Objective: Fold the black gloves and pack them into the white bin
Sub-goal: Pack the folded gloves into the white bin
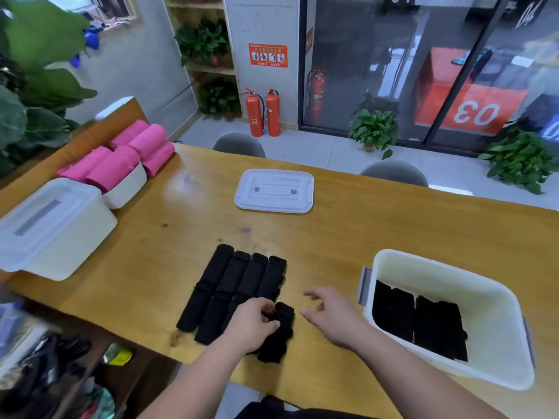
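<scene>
Several black gloves (236, 285) lie side by side on the wooden table (332, 237), near its front edge. My left hand (252, 325) pinches the cuff end of the rightmost black glove (276, 337), which lies at the row's near right. My right hand (335, 316) hovers just right of that glove, fingers spread and holding nothing. The white bin (496, 325) stands at the right, open. Several folded black gloves (420, 322) line its bottom.
A white lid (273, 192) lies flat at the table's middle back. At the left stand a closed white box (51, 228) and a white basket (127, 189) piled with pink rolls (121, 158). Two grey chairs (393, 172) stand behind the table.
</scene>
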